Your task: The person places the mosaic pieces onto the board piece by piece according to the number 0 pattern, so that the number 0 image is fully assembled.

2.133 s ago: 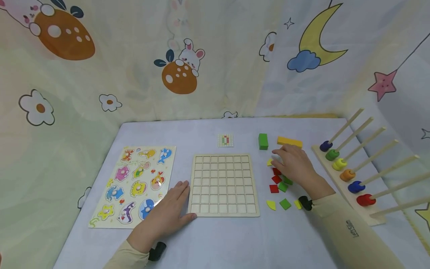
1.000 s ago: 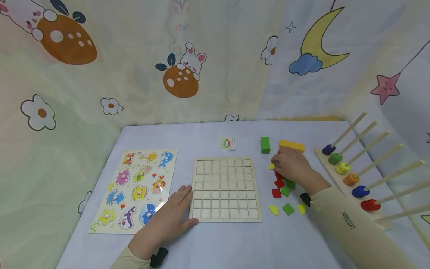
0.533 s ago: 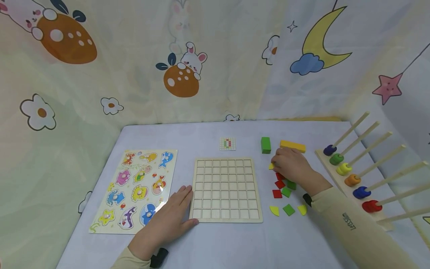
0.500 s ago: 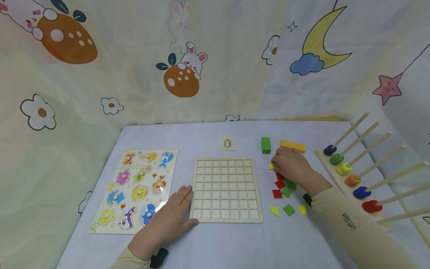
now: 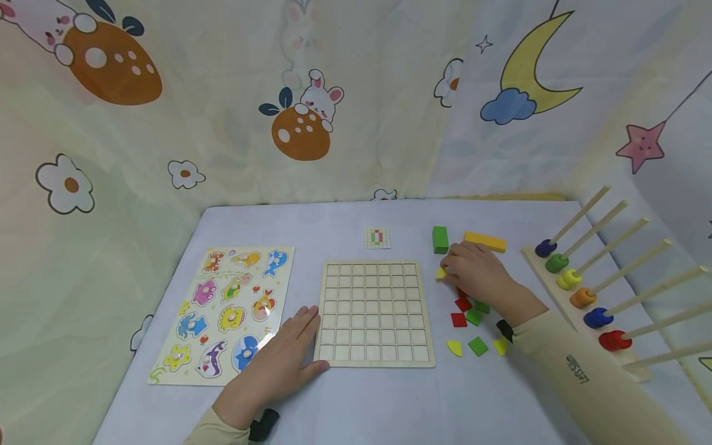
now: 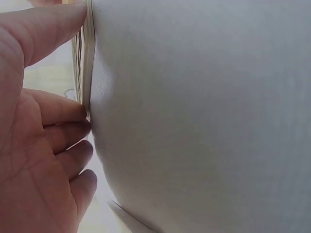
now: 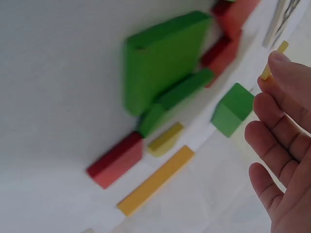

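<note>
My right hand [image 5: 478,272] pinches a small yellow block [image 7: 283,47] between thumb and forefinger, over the right-hand group of pieces; its other fingers are loosely bent in the right wrist view. The same yellow block [image 5: 440,272] shows at the fingertips in the head view, its outline partly covered. My left hand [image 5: 278,358] lies with extended fingers along the left side of a wooden grid board [image 5: 375,315], thumb at its near left corner. In the left wrist view, the thumb and forefinger tips touch the board's edge [image 6: 88,63].
Red [image 5: 458,320], green [image 5: 478,347] and yellow pieces [image 5: 454,348] lie right of the board. Behind them are a green block [image 5: 440,240] and a long yellow block [image 5: 486,241]. A pattern card [image 5: 377,238], an animal puzzle [image 5: 186,290] and a peg rack [image 5: 556,285] stand around.
My right hand first reached down to the yellow block and paused there, then shifted slightly left with it pinched. My left hand has stayed at the board's edge.
</note>
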Tool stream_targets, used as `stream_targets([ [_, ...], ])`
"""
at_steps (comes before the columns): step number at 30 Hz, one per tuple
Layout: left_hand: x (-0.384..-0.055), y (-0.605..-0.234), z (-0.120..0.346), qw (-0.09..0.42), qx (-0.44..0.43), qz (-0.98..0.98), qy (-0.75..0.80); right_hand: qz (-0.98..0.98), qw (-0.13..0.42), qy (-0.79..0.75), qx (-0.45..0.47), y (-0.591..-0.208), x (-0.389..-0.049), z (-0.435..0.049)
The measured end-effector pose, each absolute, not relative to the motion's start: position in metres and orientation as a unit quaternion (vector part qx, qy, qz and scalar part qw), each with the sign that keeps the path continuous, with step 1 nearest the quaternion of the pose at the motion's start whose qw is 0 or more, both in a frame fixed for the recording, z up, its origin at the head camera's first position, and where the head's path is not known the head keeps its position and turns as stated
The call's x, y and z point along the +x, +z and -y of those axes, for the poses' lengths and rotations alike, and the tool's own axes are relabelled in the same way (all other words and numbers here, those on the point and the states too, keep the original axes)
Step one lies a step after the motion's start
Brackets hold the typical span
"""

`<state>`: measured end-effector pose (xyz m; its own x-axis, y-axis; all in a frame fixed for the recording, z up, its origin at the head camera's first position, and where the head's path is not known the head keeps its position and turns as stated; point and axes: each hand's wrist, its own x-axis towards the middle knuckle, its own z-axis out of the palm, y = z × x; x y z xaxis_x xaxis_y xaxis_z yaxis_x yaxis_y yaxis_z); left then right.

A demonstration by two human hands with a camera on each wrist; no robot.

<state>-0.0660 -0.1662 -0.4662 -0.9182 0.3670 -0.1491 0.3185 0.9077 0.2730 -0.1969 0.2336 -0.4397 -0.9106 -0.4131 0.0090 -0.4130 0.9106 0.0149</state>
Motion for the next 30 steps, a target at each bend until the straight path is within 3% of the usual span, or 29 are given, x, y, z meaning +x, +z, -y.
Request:
stream_targets([
  [12, -0.067, -0.467, 0.167, 0.097, 0.185, -0.970, 0.125, 0.974, 0.026, 0.007, 0.225, -0.430, -0.194, -0.218],
  [30, -0.066, -0.466, 0.167, 0.096, 0.185, -0.970, 0.128, 0.973, 0.012, 0.021, 0.231, -0.419, -0.195, -0.182],
])
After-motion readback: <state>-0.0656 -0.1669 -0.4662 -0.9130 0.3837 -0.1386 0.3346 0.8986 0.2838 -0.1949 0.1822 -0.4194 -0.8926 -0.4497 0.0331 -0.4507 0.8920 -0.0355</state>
